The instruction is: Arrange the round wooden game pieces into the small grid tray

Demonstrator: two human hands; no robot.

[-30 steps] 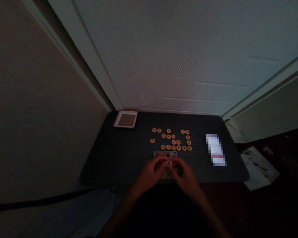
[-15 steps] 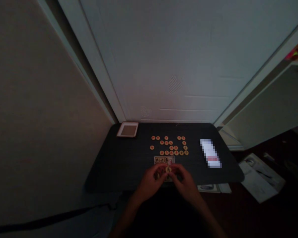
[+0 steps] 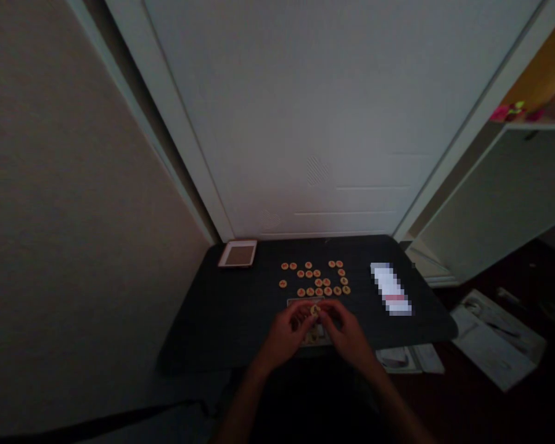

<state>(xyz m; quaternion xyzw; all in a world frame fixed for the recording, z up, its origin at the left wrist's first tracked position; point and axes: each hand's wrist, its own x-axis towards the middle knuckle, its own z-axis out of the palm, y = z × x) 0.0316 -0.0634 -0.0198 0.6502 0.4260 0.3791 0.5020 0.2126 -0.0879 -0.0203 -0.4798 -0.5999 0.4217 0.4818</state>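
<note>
Several round tan game pieces with red marks lie spread on the dark table. Just in front of them lies a small printed card, mostly covered by my hands. My left hand and my right hand meet over that card, fingers curled. Between their fingertips sits one round piece, pinched by both. The light is dim, so the finer finger positions are hard to read.
A shallow white-rimmed tray stands at the table's back left corner. A blurred white box lies at the right. Papers lie on the floor to the right. A pale door rises right behind the table.
The view has tilted up, so the table sits lower in frame. My hands stay together over the card with the round piece between them.
</note>
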